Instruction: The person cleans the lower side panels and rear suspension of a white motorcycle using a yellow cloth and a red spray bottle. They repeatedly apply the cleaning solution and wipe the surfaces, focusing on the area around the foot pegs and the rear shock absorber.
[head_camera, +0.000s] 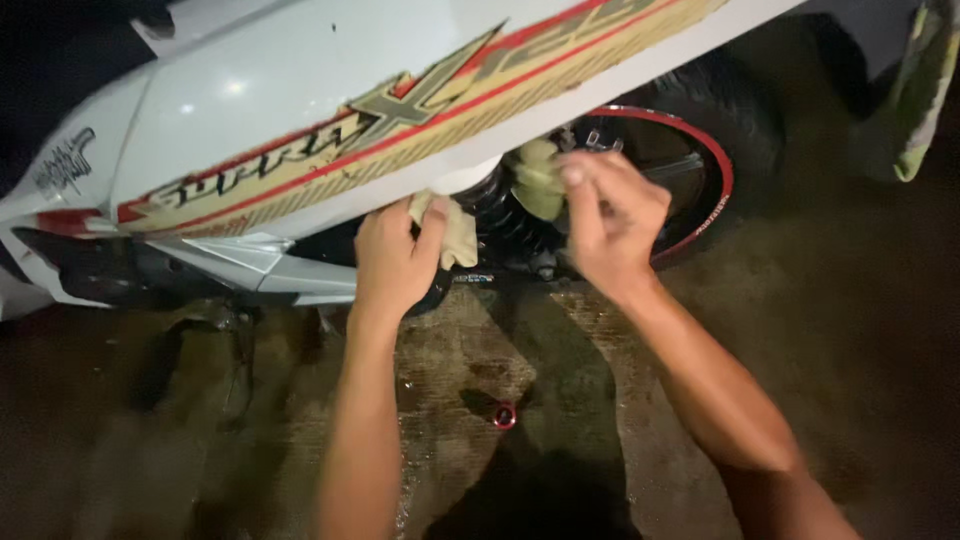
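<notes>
Head view. The person is working at the rear flank of a white motorcycle side panel with gold and red striping (330, 110), which is standing on a wet, dark concrete floor (840, 300).

The left hand (395, 262) is gripping one end of a pale yellow cloth (455, 238), with its fingers closed around the fabric just below the lower edge of the panel. The right hand (610, 215) is pinching the other visible part of the cloth, where it bunches up against the black coil-spring shock absorber (500, 220). Thumb and fingers of the right hand are pressed together on the fabric. The middle of the cloth is hidden behind the shock absorber, so it appears to be looped around it; whether it is one piece or two cannot be told.

Behind the right hand is showing the black rear wheel with a red rim stripe (700, 170). A small red ring-shaped part (505, 414) is lying on the floor between the forearms, well apart from both hands.

Progress, as a judgement: the side panel is reflecting light evenly and looks already wiped. Work is now taking place on the shock absorber in the recess below the panel. The wheel and the lower dark frame parts (120, 270) toward the left edge of the floor are showing no sign of attention, and the floor is carrying water, so wiping of the lower parts appears to be outstanding.
</notes>
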